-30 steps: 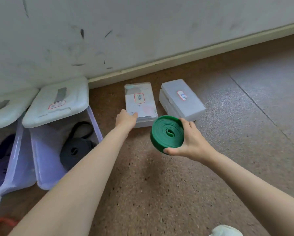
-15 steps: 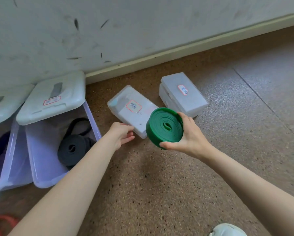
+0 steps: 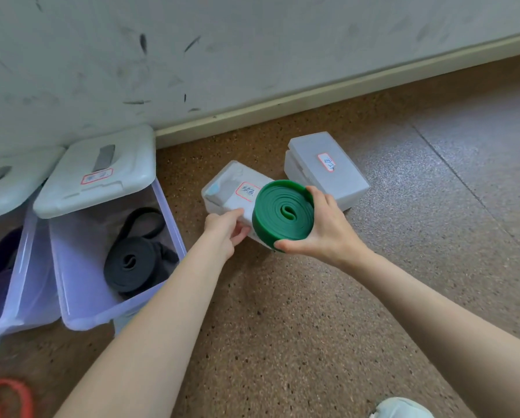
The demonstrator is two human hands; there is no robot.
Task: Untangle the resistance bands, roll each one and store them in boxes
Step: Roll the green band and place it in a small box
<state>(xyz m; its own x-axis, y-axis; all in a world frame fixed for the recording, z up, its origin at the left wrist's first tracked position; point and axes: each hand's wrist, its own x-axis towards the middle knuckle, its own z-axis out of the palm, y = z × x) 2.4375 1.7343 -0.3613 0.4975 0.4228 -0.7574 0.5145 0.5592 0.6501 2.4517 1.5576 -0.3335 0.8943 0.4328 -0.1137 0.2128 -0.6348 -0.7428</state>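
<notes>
Fingers and thumb of the right hand (image 3: 325,230) curl round the rolled green band (image 3: 283,214), held above the floor (image 3: 313,312). The left hand (image 3: 224,229) grips the near end of a closed white box (image 3: 230,191) just behind.

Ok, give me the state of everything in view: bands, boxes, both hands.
green band: rolled, held off the floor by right hand
left hand: grips near corner of labelled small box, lid closed
second small box: closed, on floor
purple bin: open, lid tipped back
black band: rolled, in that bin
red band: loose on floor
</notes>
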